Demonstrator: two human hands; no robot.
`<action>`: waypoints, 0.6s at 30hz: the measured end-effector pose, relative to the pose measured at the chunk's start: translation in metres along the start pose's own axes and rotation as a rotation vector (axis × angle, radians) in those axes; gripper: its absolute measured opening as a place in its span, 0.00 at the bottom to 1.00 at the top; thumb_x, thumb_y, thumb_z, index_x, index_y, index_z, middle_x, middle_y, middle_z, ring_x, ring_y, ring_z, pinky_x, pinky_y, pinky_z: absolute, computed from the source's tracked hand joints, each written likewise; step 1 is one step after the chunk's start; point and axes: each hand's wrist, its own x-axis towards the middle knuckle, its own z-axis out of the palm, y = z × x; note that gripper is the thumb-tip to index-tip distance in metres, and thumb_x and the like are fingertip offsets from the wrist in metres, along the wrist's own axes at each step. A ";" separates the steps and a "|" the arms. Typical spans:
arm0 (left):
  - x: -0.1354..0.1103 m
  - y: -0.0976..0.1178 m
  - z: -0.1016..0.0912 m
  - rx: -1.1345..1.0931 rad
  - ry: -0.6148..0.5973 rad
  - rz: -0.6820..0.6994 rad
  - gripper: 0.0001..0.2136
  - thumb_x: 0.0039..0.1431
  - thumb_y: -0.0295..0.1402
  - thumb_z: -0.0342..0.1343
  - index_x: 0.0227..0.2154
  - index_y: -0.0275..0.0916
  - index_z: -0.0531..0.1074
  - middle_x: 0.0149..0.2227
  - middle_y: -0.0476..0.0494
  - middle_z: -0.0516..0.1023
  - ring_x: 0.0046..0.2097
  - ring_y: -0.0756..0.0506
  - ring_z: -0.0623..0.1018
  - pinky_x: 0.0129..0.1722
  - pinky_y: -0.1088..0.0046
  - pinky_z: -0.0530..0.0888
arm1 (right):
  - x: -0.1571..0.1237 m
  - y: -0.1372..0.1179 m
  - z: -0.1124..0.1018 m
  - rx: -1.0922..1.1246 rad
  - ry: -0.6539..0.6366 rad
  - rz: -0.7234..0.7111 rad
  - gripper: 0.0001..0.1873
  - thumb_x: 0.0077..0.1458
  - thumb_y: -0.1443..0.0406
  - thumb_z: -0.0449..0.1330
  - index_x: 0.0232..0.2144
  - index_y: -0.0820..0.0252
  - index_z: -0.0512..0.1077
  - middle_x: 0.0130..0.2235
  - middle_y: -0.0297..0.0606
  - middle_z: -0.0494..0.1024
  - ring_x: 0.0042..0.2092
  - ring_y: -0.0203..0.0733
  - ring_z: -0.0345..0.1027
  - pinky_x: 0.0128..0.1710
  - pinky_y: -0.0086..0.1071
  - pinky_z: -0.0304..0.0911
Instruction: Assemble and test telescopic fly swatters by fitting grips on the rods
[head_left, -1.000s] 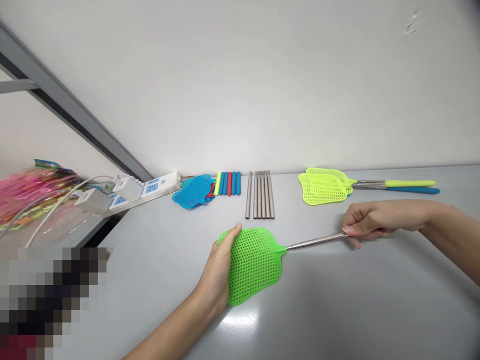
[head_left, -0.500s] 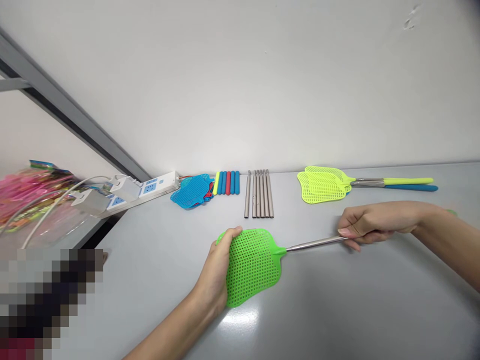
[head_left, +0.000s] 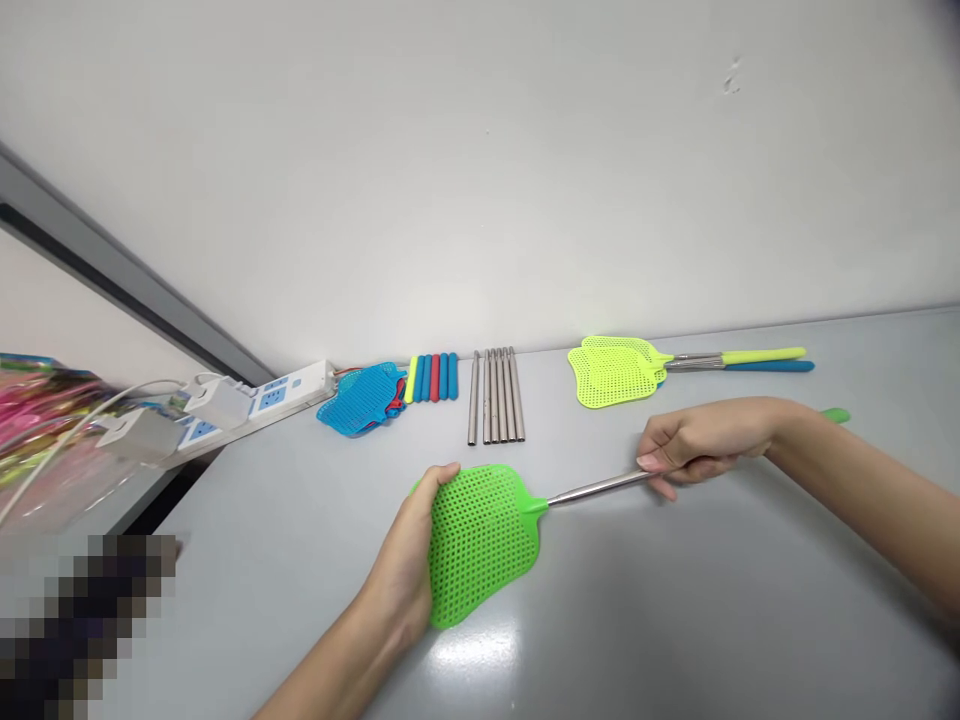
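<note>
A green fly swatter [head_left: 484,545] is held across the middle of the view, above the grey table. My left hand [head_left: 409,560] grips the left edge of its perforated head, thumb on top and the other fingers hidden behind. My right hand [head_left: 705,445] is closed around its thin metal rod [head_left: 600,487]. A green handle end [head_left: 835,414] shows beyond my right wrist. Behind my hands lie several metal rods [head_left: 501,397] side by side, and left of them a row of coloured handle grips [head_left: 436,378]. Blue swatter heads [head_left: 365,397] are piled beside the grips.
Swatters with yellow heads [head_left: 619,370] and yellow and blue handles lie by the wall at the right. A white power strip [head_left: 289,392] with plugs and cables runs along the left. Colourful plastic packages [head_left: 52,420] are at the far left. The grey table [head_left: 675,620] extends in front.
The camera view has shifted, so everything appears further left. Both hands keep their hold on the green swatter, and more of its green handle end shows past my right wrist.
</note>
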 end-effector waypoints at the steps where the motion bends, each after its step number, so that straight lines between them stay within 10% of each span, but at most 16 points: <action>1: 0.000 0.000 0.000 0.002 -0.001 -0.006 0.14 0.46 0.44 0.55 0.32 0.39 0.70 0.30 0.44 0.76 0.30 0.40 0.77 0.30 0.64 0.73 | 0.000 0.000 0.000 0.008 -0.002 -0.004 0.19 0.54 0.55 0.51 0.26 0.66 0.68 0.12 0.21 0.49 0.15 0.26 0.34 0.13 0.25 0.32; 18: 0.002 0.008 -0.004 0.010 -0.070 -0.050 0.14 0.45 0.43 0.56 0.30 0.38 0.72 0.30 0.44 0.77 0.31 0.42 0.77 0.33 0.66 0.73 | 0.001 0.004 0.000 0.038 -0.040 -0.044 0.17 0.56 0.57 0.50 0.27 0.67 0.69 0.12 0.22 0.50 0.15 0.26 0.35 0.14 0.25 0.33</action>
